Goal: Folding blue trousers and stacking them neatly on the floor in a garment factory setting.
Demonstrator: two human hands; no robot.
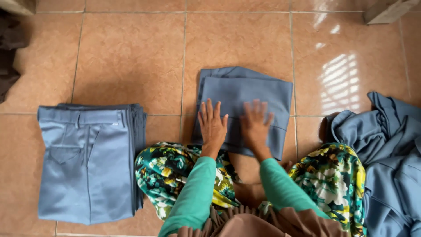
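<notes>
A folded grey-blue pair of trousers [258, 90] lies on the tiled floor straight ahead of me. My left hand [212, 125] rests flat on its near left part, fingers spread. Beside it, my right hand [255, 125] presses flat on the same garment, slightly blurred. Neither hand grips anything. Green sleeves cover both forearms, and my knees in floral fabric [166, 169] sit on either side.
A stack of folded grey-blue trousers [87, 162] lies on the left. A loose heap of the same grey-blue garments [390, 149] sits at the right. Dark cloth [6, 57] shows at the far left edge. A pale furniture leg [386, 11] stands at top right.
</notes>
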